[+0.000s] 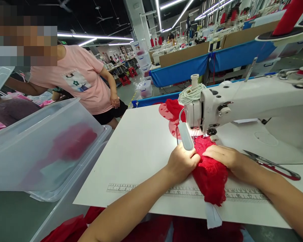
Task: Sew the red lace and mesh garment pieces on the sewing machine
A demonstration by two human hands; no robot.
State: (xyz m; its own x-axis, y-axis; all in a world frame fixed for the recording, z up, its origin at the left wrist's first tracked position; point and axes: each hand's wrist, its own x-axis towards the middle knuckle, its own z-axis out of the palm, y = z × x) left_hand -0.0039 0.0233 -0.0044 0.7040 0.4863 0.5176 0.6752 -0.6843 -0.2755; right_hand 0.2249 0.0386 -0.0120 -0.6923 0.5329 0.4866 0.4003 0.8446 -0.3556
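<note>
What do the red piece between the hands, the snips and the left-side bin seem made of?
Red piece: apparently lace fabric, soft and matte; textured with an uneven edge.
Snips: likely metal; dark, slightly shiny blades.
Bin: probably plastic, smooth; translucent, red showing through.

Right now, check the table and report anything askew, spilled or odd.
Nothing looks spilled or damaged. Slightly untidy: a pale strip pokes from under the red lace and over the near edge of the table. The snips lie loose beside the right hand, perhaps easy to brush against.
</note>
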